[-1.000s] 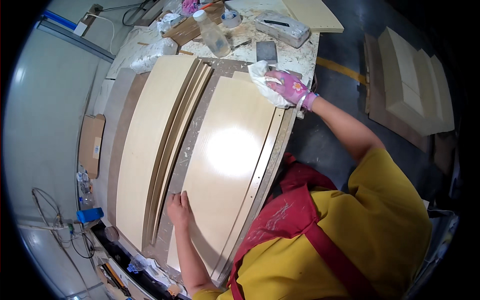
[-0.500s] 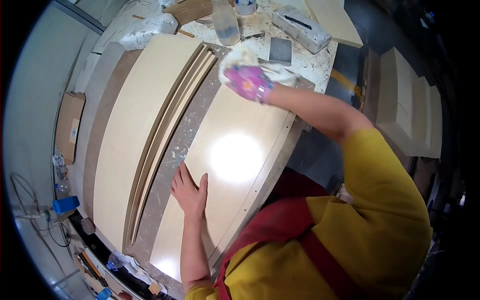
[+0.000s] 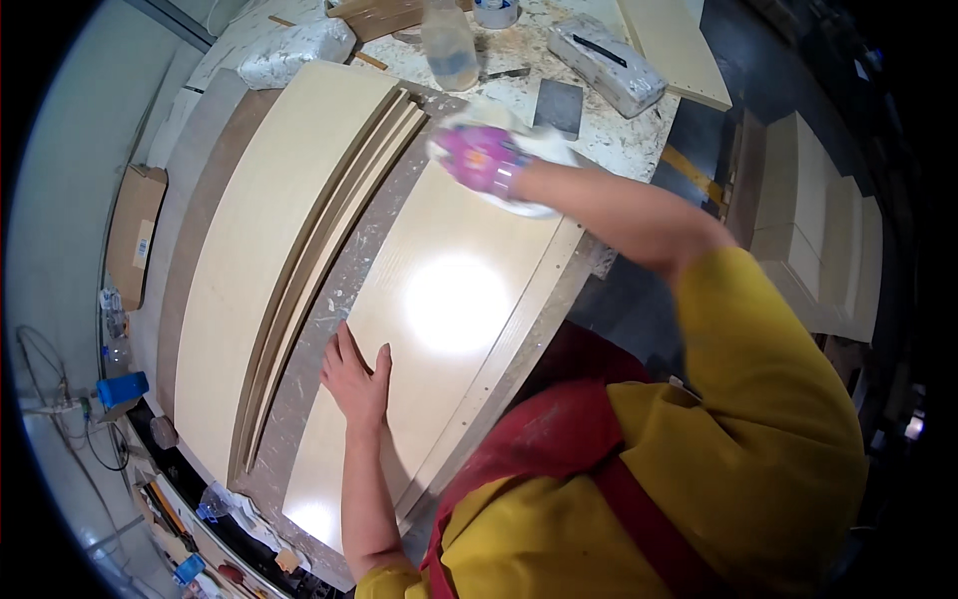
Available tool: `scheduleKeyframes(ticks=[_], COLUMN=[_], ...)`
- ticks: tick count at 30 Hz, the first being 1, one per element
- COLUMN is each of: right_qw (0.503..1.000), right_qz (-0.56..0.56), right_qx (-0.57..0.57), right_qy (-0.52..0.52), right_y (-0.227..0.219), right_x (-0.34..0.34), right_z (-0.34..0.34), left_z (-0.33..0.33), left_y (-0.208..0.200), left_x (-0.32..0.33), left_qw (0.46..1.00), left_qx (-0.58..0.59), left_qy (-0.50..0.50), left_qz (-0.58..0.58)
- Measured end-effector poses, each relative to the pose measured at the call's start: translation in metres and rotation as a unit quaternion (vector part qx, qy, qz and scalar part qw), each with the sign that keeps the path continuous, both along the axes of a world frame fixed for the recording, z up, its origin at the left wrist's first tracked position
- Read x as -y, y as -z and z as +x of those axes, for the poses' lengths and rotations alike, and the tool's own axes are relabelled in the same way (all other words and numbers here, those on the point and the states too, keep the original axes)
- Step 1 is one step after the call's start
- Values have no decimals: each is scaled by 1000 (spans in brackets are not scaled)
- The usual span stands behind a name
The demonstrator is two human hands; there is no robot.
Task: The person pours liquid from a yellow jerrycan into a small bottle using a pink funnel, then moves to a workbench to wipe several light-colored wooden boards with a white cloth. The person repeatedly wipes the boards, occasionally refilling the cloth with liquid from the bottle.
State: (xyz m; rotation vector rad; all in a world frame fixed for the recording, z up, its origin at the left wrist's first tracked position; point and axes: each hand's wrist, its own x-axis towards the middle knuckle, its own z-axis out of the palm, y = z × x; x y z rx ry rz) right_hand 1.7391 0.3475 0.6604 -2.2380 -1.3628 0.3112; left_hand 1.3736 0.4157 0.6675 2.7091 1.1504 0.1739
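Note:
A pale wooden panel (image 3: 419, 399) lies flat before me, with a bright glare at its middle and a row of small holes along its near edge. My bare left hand (image 3: 357, 384) rests on its left edge, fingers stretched out. At the panel's far end, my right hand (image 3: 481, 160), in a pink patterned glove, presses a white cloth (image 3: 534, 205) against the surface. The glove is somewhat blurred, and its fingertips are partly lost against the cloth. Left of the panel stands a stack of similar pale boards (image 3: 269, 220).
On the stained worktable (image 3: 519, 100) are a cloudy plastic bottle (image 3: 449, 50), a dark grey sanding pad (image 3: 558, 108), a wrapped block (image 3: 607, 65) with a black knife on it, and a plastic-wrapped bundle (image 3: 297, 52). More boards (image 3: 808, 240) are stacked at the right.
The right hand and cloth have shifted slightly left, and the cloth now lies over the panel's far end. The left hand stays on the panel's edge; the whole view has shifted a little.

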Motion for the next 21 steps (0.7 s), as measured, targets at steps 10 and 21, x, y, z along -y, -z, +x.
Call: scheduleKeyframes(ticks=[10,21], right_qw=[983,996], right_qz=[-167,61], right_qx=[-20,-28], right_qy=[-70,51], right_y=[-31,-45], right_x=[146,139], right_z=[3,8], left_z=[-6,-3], left_y=[-1,0], left_x=[6,1], left_qw=[999,999], left_qx=[21,47], left_qy=[-31,-8], left_qz=[-5,-11])
